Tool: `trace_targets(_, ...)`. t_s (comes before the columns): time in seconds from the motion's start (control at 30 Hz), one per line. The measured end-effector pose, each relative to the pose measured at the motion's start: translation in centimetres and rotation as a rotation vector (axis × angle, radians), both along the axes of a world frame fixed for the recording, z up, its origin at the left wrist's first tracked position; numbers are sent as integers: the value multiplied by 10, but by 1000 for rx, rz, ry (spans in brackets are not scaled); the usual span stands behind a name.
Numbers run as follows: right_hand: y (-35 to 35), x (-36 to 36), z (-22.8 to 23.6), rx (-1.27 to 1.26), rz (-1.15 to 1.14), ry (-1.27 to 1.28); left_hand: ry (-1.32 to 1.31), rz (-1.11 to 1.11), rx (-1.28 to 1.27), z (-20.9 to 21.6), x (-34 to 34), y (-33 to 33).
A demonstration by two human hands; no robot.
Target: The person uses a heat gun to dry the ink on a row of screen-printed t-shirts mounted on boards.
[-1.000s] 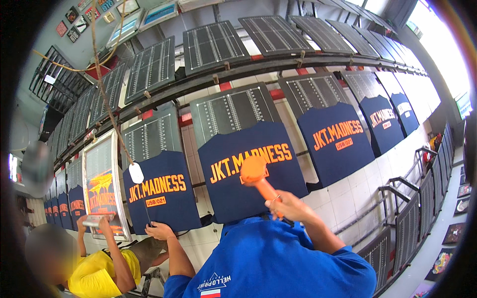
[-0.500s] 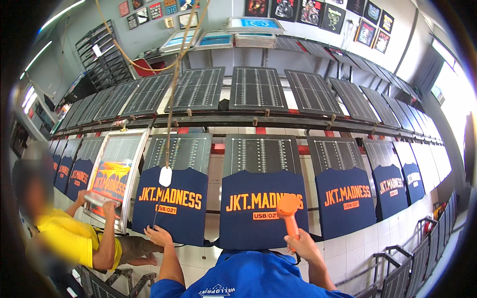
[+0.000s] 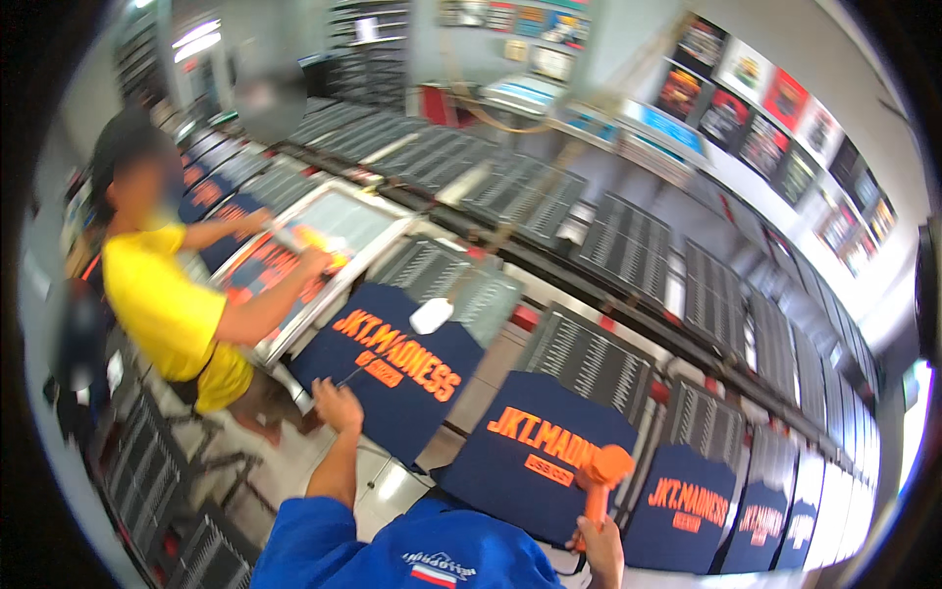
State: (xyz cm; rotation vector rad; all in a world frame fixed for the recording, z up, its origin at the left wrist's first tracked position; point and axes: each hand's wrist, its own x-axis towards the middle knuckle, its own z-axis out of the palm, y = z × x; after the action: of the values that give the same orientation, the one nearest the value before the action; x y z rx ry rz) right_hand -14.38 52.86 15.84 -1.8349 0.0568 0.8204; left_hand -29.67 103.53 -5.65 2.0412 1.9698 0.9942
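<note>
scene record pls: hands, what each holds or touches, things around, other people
left hand: open, at the lower edge of a navy printed shirt on its board
right hand: gripping an orange heat gun, nozzle toward the next navy shirt
surroundings: a row of navy shirts with orange print, slatted racks behind
other person: in a yellow top, both hands on a framed print screen

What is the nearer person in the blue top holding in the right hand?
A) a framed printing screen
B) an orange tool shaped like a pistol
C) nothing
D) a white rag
B: the right hand grips the handle of an orange tool, whose head sits over a navy shirt with orange print.
</note>
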Motion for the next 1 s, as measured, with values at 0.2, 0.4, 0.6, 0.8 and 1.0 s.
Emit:
trace_targets(0.2, 51, -1, 5, 13, 220, 102, 6, 65, -14, 0, -2, -6)
trace_targets(0.4, 81, 11, 27, -11, 320, 88, -70, 72, -87, -1, -11, -7)
trace_targets(0.6, 97, 25, 41, -10, 272, 47, -83, 80, -115, 5, -5, -7)
trace_targets(0.8, 104, 24, 43, -26, 282, 72, -105, 81, -145, 4, -8, -6)
trace_targets(1.0, 95, 22, 46, -42, 242, 87, -86, 73, -132, 3, -6, -7)
